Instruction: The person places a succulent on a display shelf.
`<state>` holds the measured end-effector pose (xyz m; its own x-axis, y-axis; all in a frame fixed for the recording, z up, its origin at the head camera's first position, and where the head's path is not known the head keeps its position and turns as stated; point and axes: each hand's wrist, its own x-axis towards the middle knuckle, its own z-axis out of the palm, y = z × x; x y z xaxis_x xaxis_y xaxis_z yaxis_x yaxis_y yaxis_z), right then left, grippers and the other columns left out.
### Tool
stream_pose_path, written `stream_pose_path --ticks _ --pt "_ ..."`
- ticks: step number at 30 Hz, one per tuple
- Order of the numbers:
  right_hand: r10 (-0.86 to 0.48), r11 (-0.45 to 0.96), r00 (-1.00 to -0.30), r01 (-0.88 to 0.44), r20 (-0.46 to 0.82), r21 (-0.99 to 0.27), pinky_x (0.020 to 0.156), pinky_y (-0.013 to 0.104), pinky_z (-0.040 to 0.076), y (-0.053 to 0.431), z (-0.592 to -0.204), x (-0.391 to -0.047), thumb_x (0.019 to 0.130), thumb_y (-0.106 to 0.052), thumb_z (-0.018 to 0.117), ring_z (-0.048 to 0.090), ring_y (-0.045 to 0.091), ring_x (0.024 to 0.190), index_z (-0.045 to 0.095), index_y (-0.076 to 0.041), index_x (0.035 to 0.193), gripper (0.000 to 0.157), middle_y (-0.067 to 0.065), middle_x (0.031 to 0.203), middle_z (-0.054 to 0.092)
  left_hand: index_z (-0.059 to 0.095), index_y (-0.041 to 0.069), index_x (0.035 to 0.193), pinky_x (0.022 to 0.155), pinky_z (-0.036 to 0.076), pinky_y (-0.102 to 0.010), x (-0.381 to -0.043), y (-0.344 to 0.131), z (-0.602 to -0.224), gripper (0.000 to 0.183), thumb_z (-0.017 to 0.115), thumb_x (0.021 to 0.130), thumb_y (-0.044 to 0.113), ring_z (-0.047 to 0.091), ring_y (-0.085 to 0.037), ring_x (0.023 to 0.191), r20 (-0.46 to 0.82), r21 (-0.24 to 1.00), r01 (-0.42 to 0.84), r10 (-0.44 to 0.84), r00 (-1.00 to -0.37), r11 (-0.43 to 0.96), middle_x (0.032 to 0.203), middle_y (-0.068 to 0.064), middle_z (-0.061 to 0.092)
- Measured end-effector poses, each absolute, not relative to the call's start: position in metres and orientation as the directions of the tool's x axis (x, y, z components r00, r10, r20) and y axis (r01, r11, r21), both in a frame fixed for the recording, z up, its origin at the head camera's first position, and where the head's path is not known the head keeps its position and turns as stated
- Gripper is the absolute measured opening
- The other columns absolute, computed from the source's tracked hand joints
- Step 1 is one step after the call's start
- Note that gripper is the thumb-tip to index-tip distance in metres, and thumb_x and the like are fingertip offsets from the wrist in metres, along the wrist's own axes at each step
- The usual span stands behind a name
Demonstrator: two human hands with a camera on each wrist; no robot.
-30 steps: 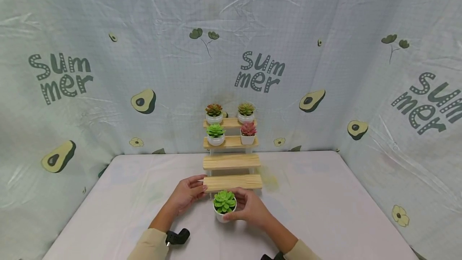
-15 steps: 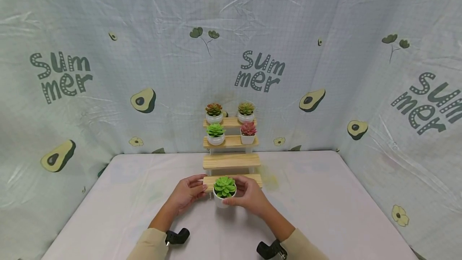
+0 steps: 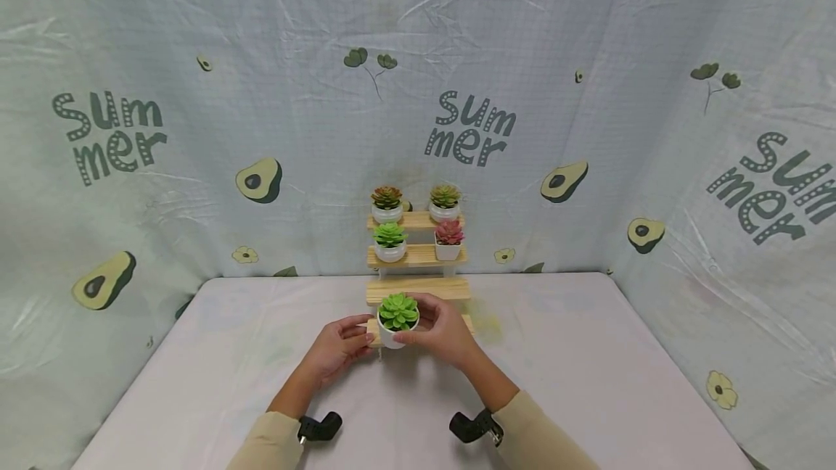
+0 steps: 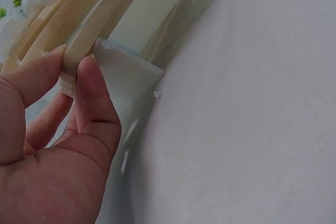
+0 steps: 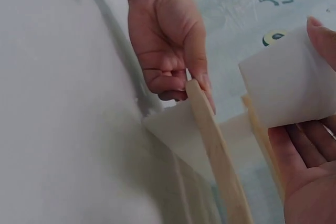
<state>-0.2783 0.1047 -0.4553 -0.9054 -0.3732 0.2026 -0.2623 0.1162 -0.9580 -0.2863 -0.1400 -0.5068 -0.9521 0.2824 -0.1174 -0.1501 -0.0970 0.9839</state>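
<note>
A small potted succulent (image 3: pixel 398 312), bright green in a white pot (image 5: pixel 289 80), is gripped by my right hand (image 3: pixel 440 332), thumb on one side and fingers on the other. In the right wrist view the pot hangs above the lowest wooden step, apart from it. My left hand (image 3: pixel 338 349) pinches the left end of that lowest step (image 4: pixel 86 43) between thumb and fingers, as the left wrist view shows. The step belongs to a tiered wooden stand (image 3: pixel 418 290) with pale side supports (image 4: pixel 123 69). In the head view the pot hides much of the lowest step.
On the top tier stand a reddish succulent (image 3: pixel 387 204) and a yellow-green one (image 3: pixel 445 202). The tier below carries a green succulent (image 3: pixel 390 241) and a pink one (image 3: pixel 448 240). A patterned curtain (image 3: pixel 313 129) rises behind the white-covered table (image 3: pixel 575 368).
My right hand has raised the potted succulent and carried it forward from in front of the stand to over the lowest step. The left hand keeps its hold on the step's end.
</note>
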Motion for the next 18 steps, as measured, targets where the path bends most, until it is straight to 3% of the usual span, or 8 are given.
stream_pose_path --ticks 5,11,18 --pt "-0.373 0.089 -0.901 -0.270 0.220 -0.959 0.100 0.032 0.057 0.103 -0.448 -0.286 0.081 -0.017 0.089 0.068 0.027 0.121 0.060 0.000 0.138 0.066 0.019 0.134 0.066 0.039 -0.013 0.149 0.077 0.061 -0.022 -0.287 -0.140 -0.506 0.058 0.065 0.098 0.001 0.068 -0.007 0.086 -0.119 0.984 -0.149 0.271 -0.955 -0.094 0.101 0.003 0.070" --pt "-0.339 0.092 -0.916 -0.257 0.213 -0.962 0.101 0.030 0.056 0.101 -0.444 -0.298 0.079 -0.014 0.090 0.067 0.023 0.122 0.063 -0.004 0.136 0.063 0.014 0.134 0.067 0.041 -0.012 0.149 0.078 0.062 -0.023 -0.288 -0.139 -0.505 0.059 0.067 0.098 0.002 0.068 -0.008 0.086 -0.139 0.982 -0.166 0.254 -0.957 -0.087 0.101 0.002 0.069" --pt "-0.318 0.076 -0.922 -0.255 0.219 -0.964 0.097 0.028 0.058 0.102 -0.443 -0.309 0.080 -0.013 0.090 0.068 0.021 0.117 0.062 -0.001 0.134 0.062 0.018 0.131 0.068 0.040 -0.012 0.149 0.077 0.061 -0.023 -0.288 -0.138 -0.506 0.059 0.066 0.098 0.001 0.068 -0.009 0.086 -0.144 0.980 -0.173 0.256 -0.956 -0.096 0.102 0.000 0.068"
